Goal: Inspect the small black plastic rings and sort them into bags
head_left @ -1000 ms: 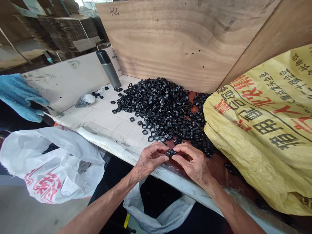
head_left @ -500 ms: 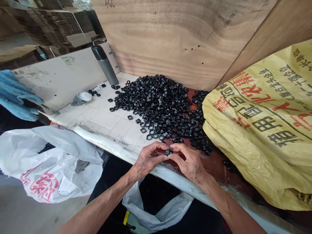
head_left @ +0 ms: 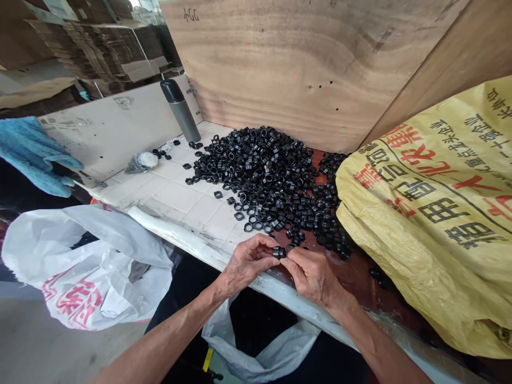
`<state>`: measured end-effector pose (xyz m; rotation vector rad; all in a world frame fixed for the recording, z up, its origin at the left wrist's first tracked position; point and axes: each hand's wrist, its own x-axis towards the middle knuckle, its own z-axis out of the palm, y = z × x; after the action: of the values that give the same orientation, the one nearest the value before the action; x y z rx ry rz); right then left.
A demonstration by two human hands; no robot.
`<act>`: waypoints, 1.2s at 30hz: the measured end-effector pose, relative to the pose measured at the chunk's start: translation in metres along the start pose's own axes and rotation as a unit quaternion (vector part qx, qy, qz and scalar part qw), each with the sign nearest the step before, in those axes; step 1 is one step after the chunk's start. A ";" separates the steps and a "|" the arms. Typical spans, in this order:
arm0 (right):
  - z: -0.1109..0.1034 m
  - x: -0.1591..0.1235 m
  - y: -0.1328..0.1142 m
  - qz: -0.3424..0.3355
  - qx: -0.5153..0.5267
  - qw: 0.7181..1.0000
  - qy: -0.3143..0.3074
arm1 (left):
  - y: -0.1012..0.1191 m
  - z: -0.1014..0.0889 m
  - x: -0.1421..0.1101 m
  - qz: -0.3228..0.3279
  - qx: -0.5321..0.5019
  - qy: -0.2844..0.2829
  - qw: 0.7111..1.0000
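Note:
Between the thumb and forefinger of my left hand (head_left: pixel 250 260) is a small black ribbed plastic fitting (head_left: pixel 279 252), held over the table's front edge. My right hand (head_left: pixel 314 273) is closed beside it, thumb tip close to the fitting's right end. What its fingertips pinch is hidden. A black plastic ring (head_left: pixel 290 247) shows just behind those fingers; I cannot tell whether they touch it. Beyond both hands spreads a large heap of black plastic rings (head_left: pixel 264 170), with several loose ones along its near side.
A yellow woven sack (head_left: pixel 420 213) covers the table's right side. A grey flask (head_left: pixel 184 117) stands at the back left, near a small plastic bag (head_left: pixel 142 161). White sacks hang left (head_left: pixel 92 266) and below (head_left: pixel 260 354). Wooden boards (head_left: pixel 300 69) wall the back.
My right hand has drawn slightly right and its fingers have curled in, exposing more of the fitting in my left hand. The whole view has shifted a little.

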<state>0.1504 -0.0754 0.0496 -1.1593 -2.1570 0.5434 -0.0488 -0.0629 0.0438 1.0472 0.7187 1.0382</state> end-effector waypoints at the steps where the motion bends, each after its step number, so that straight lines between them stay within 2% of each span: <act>1: -0.001 0.001 -0.001 0.015 0.016 1.000 0.008 | 0.000 0.000 0.000 -0.002 0.002 -0.001 1.000; 3: -0.003 0.002 -0.004 0.042 0.057 0.997 0.034 | 0.000 -0.001 0.000 -0.007 0.007 -0.001 1.000; 6: -0.006 0.002 -0.006 0.020 0.093 0.995 0.044 | 0.000 -0.002 -0.001 -0.016 0.012 0.003 1.000; 10: -0.003 0.001 -0.002 -0.002 0.085 0.996 0.039 | -0.001 -0.003 -0.002 -0.019 0.012 -0.005 1.000; 15: 0.003 0.000 0.002 0.018 0.066 0.997 0.039 | -0.007 -0.008 -0.003 0.022 0.068 -0.015 0.997; 19: 0.002 0.001 -0.002 0.037 0.072 0.996 0.028 | -0.008 -0.009 -0.003 0.025 0.102 -0.008 0.994; 22: -0.002 0.005 -0.007 0.039 0.091 0.995 0.031 | -0.004 -0.006 -0.002 -0.002 0.067 0.000 0.998; 27: -0.006 0.009 -0.010 -0.017 0.147 0.987 0.061 | -0.001 -0.004 0.000 -0.043 0.008 0.018 0.999; 36: -0.006 0.008 -0.008 0.013 0.137 0.987 0.085 | -0.001 -0.002 0.001 -0.030 0.004 0.023 0.999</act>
<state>0.1464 -0.0728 0.0612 -1.0441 -1.8576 0.7008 -0.0499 -0.0610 0.0420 1.0052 0.7876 1.0109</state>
